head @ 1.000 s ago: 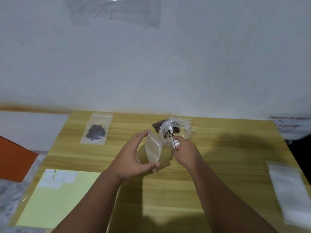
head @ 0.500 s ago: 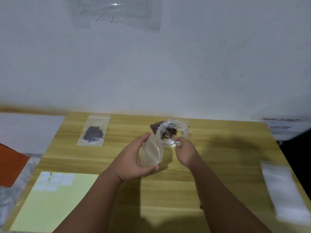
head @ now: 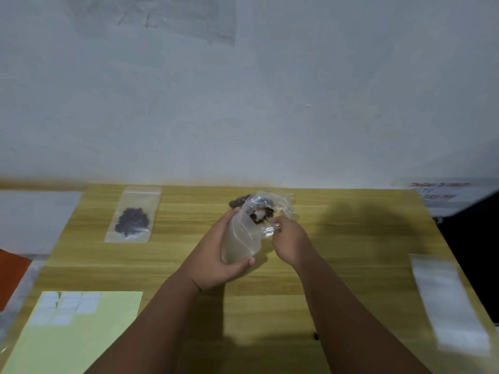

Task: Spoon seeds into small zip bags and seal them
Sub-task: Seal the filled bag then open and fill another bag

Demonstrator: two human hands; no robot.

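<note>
**Head view.** Your left hand (head: 216,257) is clamped round a small zip bag (head: 240,240), with the thumb at its lower edge and the fingers behind. It holds the bag upright just in front of the big clear bag (head: 275,202) of loose seeds (head: 237,203). Your right hand (head: 290,241) pinches the handle of a spoon (head: 261,215). The spoon's bowl sits at the small bag's mouth, close against the big bag's crumpled opening. Blur hides whether the bowl carries seeds, and none show inside the small bag yet.

Hazards, as judged from this position:
- **Mouth closing.** Only one hand props the small bag's mouth open. If that grip slackens, the thin walls will likely fall together and the spoonful will land on the table (head: 351,238).
- **Snagging.** The big bag's loose film crowds the spoon. If the bowl catches it, seeds could flick out or the big bag could be dragged over.
- **Fouled seal.** Seeds lodged in the zip track would probably stop the seal from closing fully.
- **Tipping too early.** A quick tilt before the bowl is inside the mouth would scatter seeds.

A filled bag (head: 133,215) lies flat, well left of the big bag. A stack of empty bags (head: 451,300) lies well right of it and nearer you. A yellow sheet (head: 89,341) bearing white labels (head: 64,306) lies left of it and nearer you.
</note>
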